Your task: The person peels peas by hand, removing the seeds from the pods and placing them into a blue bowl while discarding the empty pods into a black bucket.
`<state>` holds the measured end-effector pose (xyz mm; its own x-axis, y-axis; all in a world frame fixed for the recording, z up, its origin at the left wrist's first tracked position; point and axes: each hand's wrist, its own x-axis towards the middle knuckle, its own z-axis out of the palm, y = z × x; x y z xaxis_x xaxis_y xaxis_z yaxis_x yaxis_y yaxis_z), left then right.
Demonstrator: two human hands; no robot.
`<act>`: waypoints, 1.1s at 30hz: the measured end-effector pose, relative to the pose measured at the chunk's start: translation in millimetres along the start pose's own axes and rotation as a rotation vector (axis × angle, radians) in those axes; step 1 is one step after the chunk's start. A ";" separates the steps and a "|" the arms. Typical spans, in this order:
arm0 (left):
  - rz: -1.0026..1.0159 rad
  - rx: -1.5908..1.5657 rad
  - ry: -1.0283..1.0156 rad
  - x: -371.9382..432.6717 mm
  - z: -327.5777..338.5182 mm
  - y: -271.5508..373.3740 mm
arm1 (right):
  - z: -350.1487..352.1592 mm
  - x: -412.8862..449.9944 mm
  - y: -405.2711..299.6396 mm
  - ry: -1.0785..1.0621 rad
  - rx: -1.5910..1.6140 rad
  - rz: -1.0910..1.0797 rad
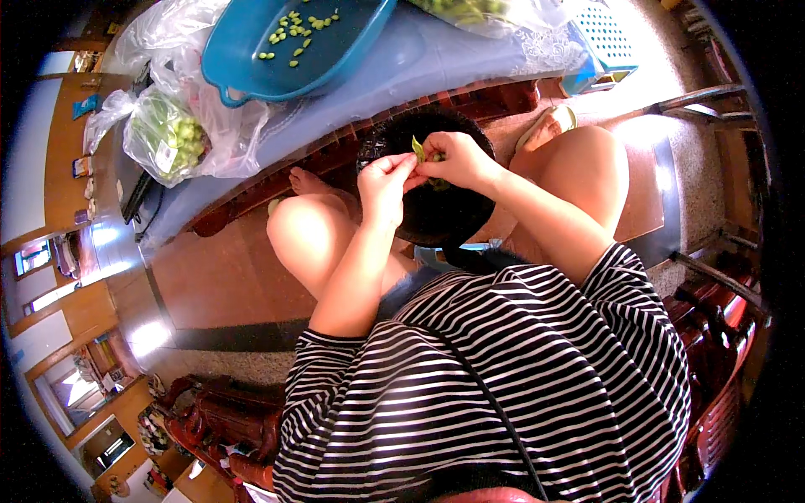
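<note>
Both hands meet over a bin lined with a black bag (448, 217) between my knees. My left hand (385, 188) pinches a green bean pod (417, 149) at its fingertips. Touching the same pod from the other side are the fingers of my right hand (462, 165). Some green pieces show in the bin below the right fingers, partly hidden. Ahead on the table, a blue plastic basin (336, 74) holds several loose shelled green beans (294, 28).
A clear bag of green grapes (179, 141) lies left of the basin. Another clear bag with green contents (478, 11) is at the table's far side, near a perforated plastic box (605, 38). The lace-patterned tablecloth (402, 75) covers the table. Dark wooden chairs (233, 415) stand behind me.
</note>
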<state>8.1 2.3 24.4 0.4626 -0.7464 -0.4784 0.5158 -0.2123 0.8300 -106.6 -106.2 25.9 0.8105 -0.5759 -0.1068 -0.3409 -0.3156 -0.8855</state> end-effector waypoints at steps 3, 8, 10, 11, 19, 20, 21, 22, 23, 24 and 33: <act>0.028 0.061 0.038 0.0 2.2 -1.5 | 3.8 -0.4 4.5 0.046 -0.020 -0.023; 0.020 -0.012 0.022 -0.8 1.3 1.1 | 4.4 0.1 9.0 -0.001 0.136 0.018; -0.002 0.004 0.045 -0.7 -1.8 -2.6 | 11.2 -1.8 8.5 0.014 0.099 0.038; 0.028 0.064 0.055 -1.9 -2.7 -5.2 | 14.1 -4.3 8.3 0.010 0.124 0.065; 0.096 0.207 0.073 0.7 5.4 -15.1 | 21.8 -3.9 14.9 -0.015 0.052 0.351; 0.111 0.238 0.075 1.7 4.8 -17.2 | 20.9 -3.1 13.9 -0.034 0.098 0.381; 0.118 0.235 0.065 1.7 5.7 -17.5 | 20.8 -3.5 16.0 -0.050 0.146 0.415; 0.151 0.296 0.082 1.9 6.2 -17.6 | 14.5 -5.5 9.4 -0.092 0.201 0.444; 0.185 0.356 0.101 2.0 6.9 -17.7 | 19.9 -4.0 20.5 -0.071 0.293 0.414; 0.199 0.419 0.152 -5.0 12.9 -6.7 | 15.7 -3.6 16.3 -0.125 0.277 0.431; 0.289 0.764 0.063 22.8 -13.8 -21.5 | -31.7 -4.2 3.1 -0.150 1.151 0.512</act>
<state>17.6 -1.5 -8.3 0.5533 -0.8057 -0.2116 -0.2532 -0.4047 0.8787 -126.1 -128.7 38.0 0.7804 -0.3234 -0.5351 -0.0812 0.7961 -0.5997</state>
